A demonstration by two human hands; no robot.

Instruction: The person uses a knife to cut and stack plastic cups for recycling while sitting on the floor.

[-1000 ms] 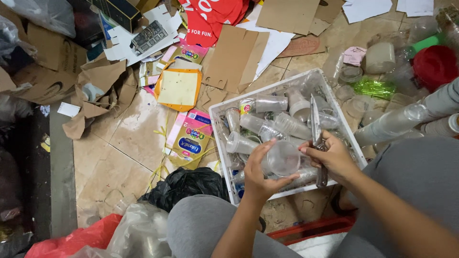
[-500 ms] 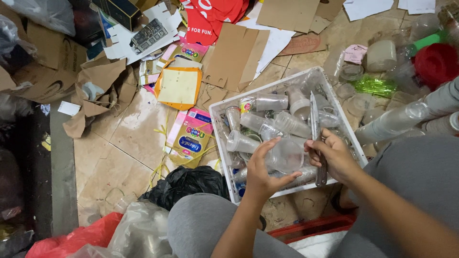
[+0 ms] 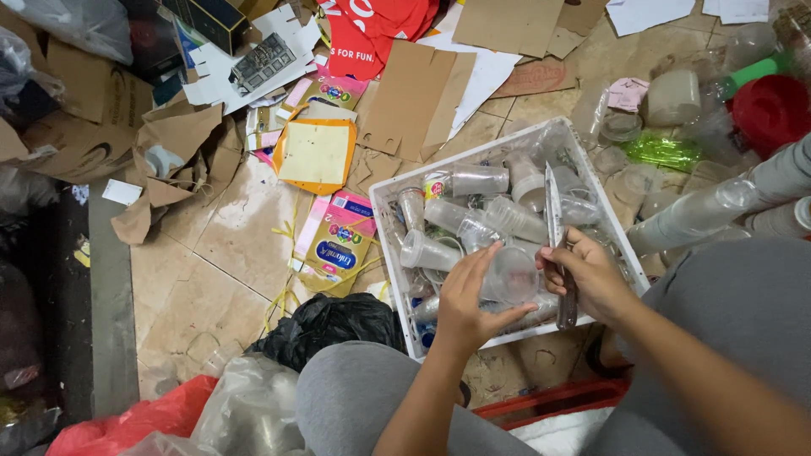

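Note:
My left hand [image 3: 470,306] grips a clear plastic cup [image 3: 510,274] over a white crate [image 3: 384,203] filled with several clear plastic cups. My right hand [image 3: 591,274] holds a long knife [image 3: 554,218], blade pointing up and away, right beside the cup. Both hands hover above the near half of the crate, between my grey-clad knees.
Flattened cardboard [image 3: 414,97], paper and colourful cartons [image 3: 334,245] litter the tiled floor to the left and far side. A black bag [image 3: 325,325] and a red bag [image 3: 152,418] lie near my left knee. Stacked clear cups [image 3: 701,215] and a red lid [image 3: 773,110] sit to the right.
My left hand has shifted its hold on the cup, turning it slightly. The knife stays upright in my right hand in nearly the same place.

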